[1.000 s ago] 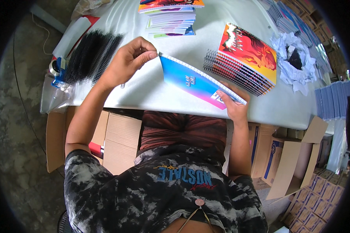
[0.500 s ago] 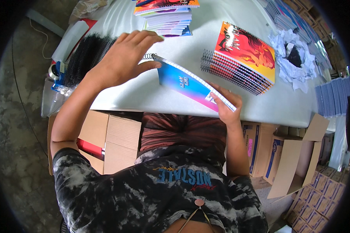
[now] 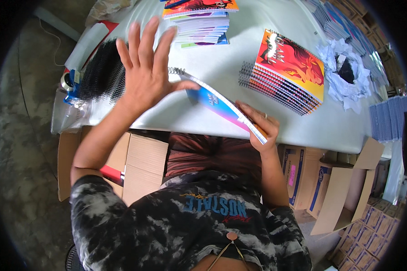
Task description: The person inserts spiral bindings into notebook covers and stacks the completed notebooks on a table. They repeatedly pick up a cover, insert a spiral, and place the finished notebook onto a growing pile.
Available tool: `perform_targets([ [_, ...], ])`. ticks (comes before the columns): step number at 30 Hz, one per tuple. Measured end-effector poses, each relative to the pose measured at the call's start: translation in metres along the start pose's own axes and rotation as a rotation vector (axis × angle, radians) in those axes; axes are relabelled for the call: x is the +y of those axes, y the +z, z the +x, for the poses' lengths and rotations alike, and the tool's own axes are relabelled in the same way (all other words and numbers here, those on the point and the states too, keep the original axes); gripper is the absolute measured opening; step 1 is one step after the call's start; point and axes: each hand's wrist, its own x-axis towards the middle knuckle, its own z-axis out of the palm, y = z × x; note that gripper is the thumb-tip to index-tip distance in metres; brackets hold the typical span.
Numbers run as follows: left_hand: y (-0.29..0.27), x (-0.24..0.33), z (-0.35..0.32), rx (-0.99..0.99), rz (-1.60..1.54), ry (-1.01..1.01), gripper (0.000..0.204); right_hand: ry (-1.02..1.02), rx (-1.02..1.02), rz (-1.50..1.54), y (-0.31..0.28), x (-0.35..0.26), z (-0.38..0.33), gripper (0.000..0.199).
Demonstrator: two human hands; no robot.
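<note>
Table (image 3: 239, 77) first: pale and broad, it stretches away from both my hands. Beyond my right hand (image 3: 257, 128) lies a fanned stack of spiral notebooks (image 3: 287, 74) with red and orange covers, and past that a heap of crumpled white paper (image 3: 343, 74). Straight ahead of my grip, at the far edge, stands a second pile of notebooks (image 3: 201, 25). Off beyond my left hand (image 3: 144, 72) sits a bundle of black spiral coils (image 3: 101, 72). Between my hands runs the notebook with the blue and pink cover (image 3: 219, 106), tilted over the near edge of the table. My right hand grips its near corner, fingers closed over the cover. My left hand is spread wide, fingers splayed, only the thumb touching the notebook near its wire coil (image 3: 176, 71).
</note>
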Motion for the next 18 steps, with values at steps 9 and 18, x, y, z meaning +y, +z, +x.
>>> perform_targets([
  [9, 0.025, -0.034, -0.037, 0.251, 0.002, -0.064, 0.088, -0.152, -0.076, -0.075, 0.017, -0.01, 0.002, 0.031],
  [18, 0.042, 0.009, -0.117, 0.029, -0.229, 0.097, 0.107, -0.2, -0.137, -0.049, 0.025, -0.01, 0.004, 0.036],
])
